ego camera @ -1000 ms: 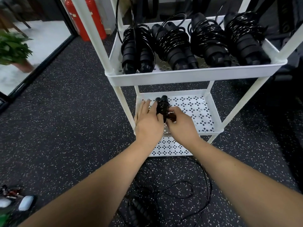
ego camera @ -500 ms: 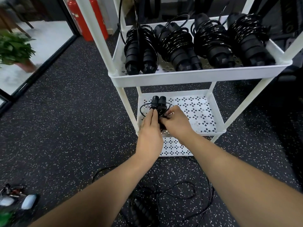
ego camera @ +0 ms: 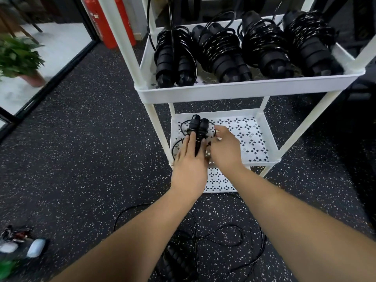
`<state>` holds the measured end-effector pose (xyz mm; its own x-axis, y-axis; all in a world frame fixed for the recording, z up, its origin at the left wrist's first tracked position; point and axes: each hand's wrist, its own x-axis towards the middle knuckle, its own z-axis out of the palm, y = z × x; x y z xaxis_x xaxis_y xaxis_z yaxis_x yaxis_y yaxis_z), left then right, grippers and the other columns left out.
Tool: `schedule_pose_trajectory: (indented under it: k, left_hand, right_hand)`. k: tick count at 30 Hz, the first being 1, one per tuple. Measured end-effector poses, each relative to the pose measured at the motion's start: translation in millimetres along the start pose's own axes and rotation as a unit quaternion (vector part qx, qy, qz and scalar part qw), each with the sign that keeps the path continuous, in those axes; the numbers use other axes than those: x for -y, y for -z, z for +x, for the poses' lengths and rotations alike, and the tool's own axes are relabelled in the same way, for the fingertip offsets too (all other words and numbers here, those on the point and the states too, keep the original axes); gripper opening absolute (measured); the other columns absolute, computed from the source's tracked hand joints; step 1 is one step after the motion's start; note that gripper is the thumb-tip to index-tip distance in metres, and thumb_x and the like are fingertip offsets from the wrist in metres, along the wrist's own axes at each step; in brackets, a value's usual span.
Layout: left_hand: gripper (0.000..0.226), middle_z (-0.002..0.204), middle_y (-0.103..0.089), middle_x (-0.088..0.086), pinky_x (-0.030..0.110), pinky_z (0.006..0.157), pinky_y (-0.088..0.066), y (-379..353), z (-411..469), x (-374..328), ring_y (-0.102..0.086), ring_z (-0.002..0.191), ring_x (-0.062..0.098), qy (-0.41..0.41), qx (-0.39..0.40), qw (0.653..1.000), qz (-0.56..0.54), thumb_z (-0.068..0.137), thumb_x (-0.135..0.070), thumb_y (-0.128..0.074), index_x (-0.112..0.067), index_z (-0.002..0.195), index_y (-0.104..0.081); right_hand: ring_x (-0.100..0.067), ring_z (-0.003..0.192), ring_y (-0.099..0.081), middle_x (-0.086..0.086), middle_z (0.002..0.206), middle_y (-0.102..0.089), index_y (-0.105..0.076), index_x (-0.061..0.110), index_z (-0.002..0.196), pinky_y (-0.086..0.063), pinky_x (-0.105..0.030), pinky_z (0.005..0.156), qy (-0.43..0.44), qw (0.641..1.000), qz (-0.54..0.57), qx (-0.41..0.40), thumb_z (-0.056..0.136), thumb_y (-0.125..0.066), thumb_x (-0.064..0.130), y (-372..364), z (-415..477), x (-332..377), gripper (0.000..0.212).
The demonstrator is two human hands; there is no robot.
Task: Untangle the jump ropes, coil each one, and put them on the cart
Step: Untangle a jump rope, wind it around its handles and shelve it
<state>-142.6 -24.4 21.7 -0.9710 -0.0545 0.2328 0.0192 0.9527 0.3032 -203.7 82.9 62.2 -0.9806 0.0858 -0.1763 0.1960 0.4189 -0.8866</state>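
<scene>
On the lower shelf [ego camera: 247, 140] of the white cart [ego camera: 126, 47], a coiled black jump rope [ego camera: 198, 128] is laid with its two handles side by side. It is pressed down by the straight fingers of the left hand [ego camera: 190, 160], while its cord is pinched in the curled fingers of the right hand [ego camera: 224, 149]. Four more coiled ropes [ego camera: 221, 55] are kept in the upper tray [ego camera: 244, 90], an uncoiled rope [ego camera: 215, 239] is left on the speckled floor [ego camera: 81, 139], and the label on the red fire extinguisher [ego camera: 106, 23] is too blurred to be read.
</scene>
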Motion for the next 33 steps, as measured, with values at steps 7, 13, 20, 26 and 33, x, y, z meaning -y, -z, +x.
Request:
schedule_pose_trajectory:
  k: [7,13,20,26,33]
  left_hand:
    - [0.063,0.174,-0.027,0.013,0.043,0.134,-0.019,1,-5,4,-0.020,0.164,0.025,0.041,-0.017,0.995,-0.085,0.106,-0.011,-0.049,-0.005,0.166,-0.030]
    - [0.071,0.173,-0.029,0.012,0.044,0.134,-0.015,9,-4,0,-0.019,0.163,0.025,0.083,-0.039,0.990,-0.109,0.102,-0.007,-0.055,-0.005,0.167,-0.027]
    - [0.070,0.173,-0.027,0.015,0.046,0.135,-0.014,13,-4,3,-0.013,0.164,0.028,0.075,-0.042,0.989,-0.124,0.100,-0.005,-0.057,-0.003,0.165,-0.031]
    - [0.069,0.175,-0.024,0.013,0.034,0.133,-0.004,16,-8,3,-0.010,0.164,0.026,0.054,-0.042,0.991,-0.119,0.102,-0.011,-0.060,-0.005,0.165,-0.032]
    - [0.067,0.174,-0.028,0.004,0.041,0.135,-0.008,23,-23,-1,-0.012,0.165,0.020,-0.003,-0.056,0.994,-0.097,0.100,-0.013,-0.058,-0.010,0.163,-0.037]
  right_hand:
    - [-0.026,0.091,-0.069,0.003,0.087,-0.073,-0.066,0.031,0.129,-0.056,-0.046,0.091,0.086,0.979,-0.148,0.106,0.105,-0.044,0.048,-11,4,-11,0.038]
    - [-0.026,0.128,-0.058,0.005,0.122,-0.070,-0.042,0.042,0.155,-0.036,-0.049,0.112,0.097,0.955,-0.222,0.170,0.109,-0.047,0.039,-16,16,-5,0.046]
    - [-0.031,0.102,-0.066,0.001,0.097,-0.072,-0.041,0.032,0.154,-0.050,-0.048,0.092,0.130,0.957,-0.215,0.145,0.099,-0.045,0.032,-14,14,-5,0.055]
    - [-0.034,0.116,-0.066,-0.010,0.124,-0.074,-0.026,0.023,0.167,-0.052,-0.048,0.102,0.122,0.966,-0.192,0.122,0.103,-0.053,0.026,7,10,-8,0.070]
    - [-0.033,0.132,-0.061,-0.011,0.147,-0.064,-0.034,0.018,0.165,-0.049,-0.042,0.110,0.138,0.964,-0.203,0.101,0.103,-0.059,0.026,23,4,-18,0.068]
